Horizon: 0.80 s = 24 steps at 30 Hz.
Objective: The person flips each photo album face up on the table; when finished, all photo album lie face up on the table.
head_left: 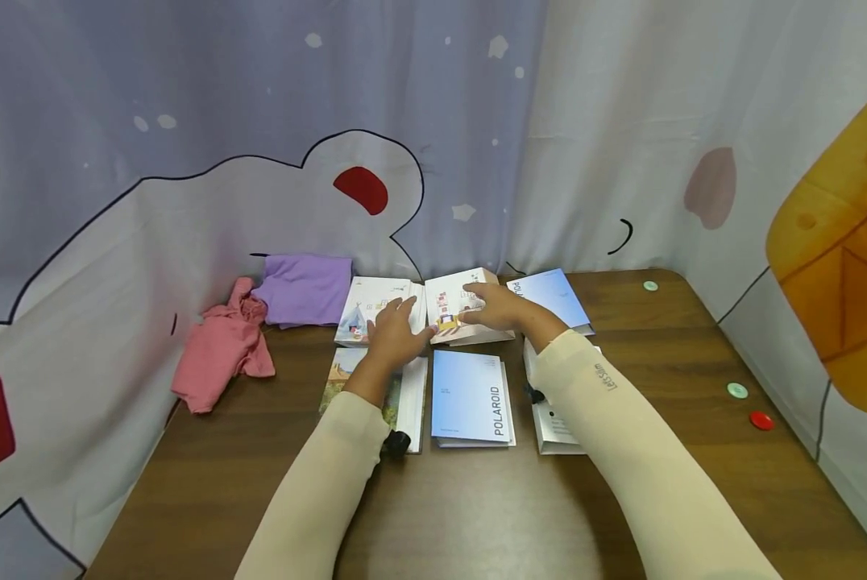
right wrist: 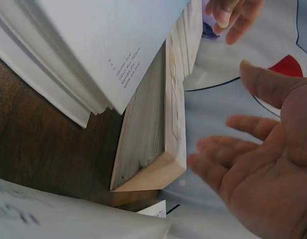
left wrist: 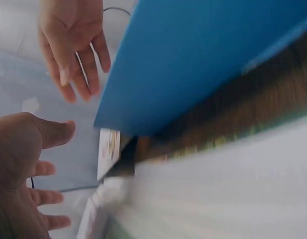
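The left hand (head_left: 393, 338), left of the middle, had loose fingers and held nothing, over a tent book (head_left: 367, 296). Near the middle, a white book (head_left: 445, 298) had its far edge slanting up rightward; its long way was unclear. The right hand (head_left: 499, 308), empty with fingers apart, was over its right side; I couldn't tell about touching.

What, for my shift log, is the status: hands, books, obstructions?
Left hand at back-left illustrated book; right hand at back-middle illustrated book. Contact unclear. Back-right blue POLAROID book alongside; nothing visibly blocking.
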Available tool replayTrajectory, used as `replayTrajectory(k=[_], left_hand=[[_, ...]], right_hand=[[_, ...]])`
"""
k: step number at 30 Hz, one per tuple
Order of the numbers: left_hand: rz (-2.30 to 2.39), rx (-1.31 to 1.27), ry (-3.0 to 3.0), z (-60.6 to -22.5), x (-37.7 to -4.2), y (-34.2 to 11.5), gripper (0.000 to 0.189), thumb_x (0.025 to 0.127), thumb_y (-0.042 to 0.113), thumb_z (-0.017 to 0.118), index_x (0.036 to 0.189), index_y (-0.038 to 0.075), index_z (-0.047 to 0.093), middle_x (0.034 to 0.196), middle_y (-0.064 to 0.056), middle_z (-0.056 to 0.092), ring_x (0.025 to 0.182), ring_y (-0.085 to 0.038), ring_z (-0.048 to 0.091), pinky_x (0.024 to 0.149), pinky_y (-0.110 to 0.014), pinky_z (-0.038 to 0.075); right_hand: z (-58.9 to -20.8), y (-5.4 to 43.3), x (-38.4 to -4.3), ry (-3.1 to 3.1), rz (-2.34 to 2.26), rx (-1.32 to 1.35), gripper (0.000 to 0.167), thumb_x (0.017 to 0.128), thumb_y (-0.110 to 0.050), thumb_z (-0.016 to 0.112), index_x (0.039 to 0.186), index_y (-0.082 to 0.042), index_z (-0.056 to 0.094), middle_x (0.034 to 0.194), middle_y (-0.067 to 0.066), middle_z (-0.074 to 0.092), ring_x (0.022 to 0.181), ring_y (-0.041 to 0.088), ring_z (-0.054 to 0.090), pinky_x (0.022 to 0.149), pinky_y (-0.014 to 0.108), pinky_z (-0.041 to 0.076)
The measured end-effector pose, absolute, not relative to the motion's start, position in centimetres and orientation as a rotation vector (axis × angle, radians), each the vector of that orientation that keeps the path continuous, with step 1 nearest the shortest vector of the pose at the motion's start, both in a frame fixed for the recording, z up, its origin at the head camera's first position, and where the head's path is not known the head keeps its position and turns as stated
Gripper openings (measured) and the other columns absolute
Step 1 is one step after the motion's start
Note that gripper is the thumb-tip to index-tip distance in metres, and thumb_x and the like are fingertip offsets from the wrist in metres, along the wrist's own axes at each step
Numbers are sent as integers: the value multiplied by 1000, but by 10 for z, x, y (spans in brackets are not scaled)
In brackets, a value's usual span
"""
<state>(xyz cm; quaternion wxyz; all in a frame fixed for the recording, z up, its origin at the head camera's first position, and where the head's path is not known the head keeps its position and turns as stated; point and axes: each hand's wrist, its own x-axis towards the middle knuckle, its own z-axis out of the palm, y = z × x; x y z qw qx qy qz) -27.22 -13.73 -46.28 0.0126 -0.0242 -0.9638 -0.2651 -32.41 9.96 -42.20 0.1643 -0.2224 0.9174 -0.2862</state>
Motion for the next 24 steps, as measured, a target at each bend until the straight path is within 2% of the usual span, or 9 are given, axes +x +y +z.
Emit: replayTrajectory(k=[4,9,13,18,24], left_hand=[[-853,-158,-3040,-460,-274,-119,75,106,46,70,168,13,44,177,-21,33,161,-49,39,131,-73,26],[-817,-232,-3097,-457,-276,-102,70,106,48,66,164,11,50,177,-21,35,161,-47,39,132,-60,35],[-799,-311,-3121,-456,-278,-91,71,106,48,66,163,10,51,177,-21,34,164,-45,36,133,-58,34],[-828,-373,-3145,-462,-279,-83,71,105,45,69,163,9,51,178,-22,32,166,-43,31,134,-57,32],[-822,-340,-3186,-470,-276,-80,73,105,46,70,164,9,49,176,-21,36,166,-41,33,134,-55,33]], right_hand=[[-423,109,-328,2658,-806,-553,78,109,-36,66,171,-3,32,170,27,44,159,47,42,130,62,37],[-418,116,-333,2617,-880,-486,79,109,-40,66,170,-2,34,173,27,39,159,47,42,130,61,38],[-410,120,-337,2613,-890,-463,79,109,-43,65,170,-3,36,176,24,35,162,46,37,132,62,34],[-408,130,-339,2581,-785,-437,77,110,-40,63,168,3,36,175,27,36,164,47,33,134,60,30],[-417,136,-341,2535,-694,-474,72,111,-41,61,162,6,43,169,27,44,156,45,45,129,58,38]])
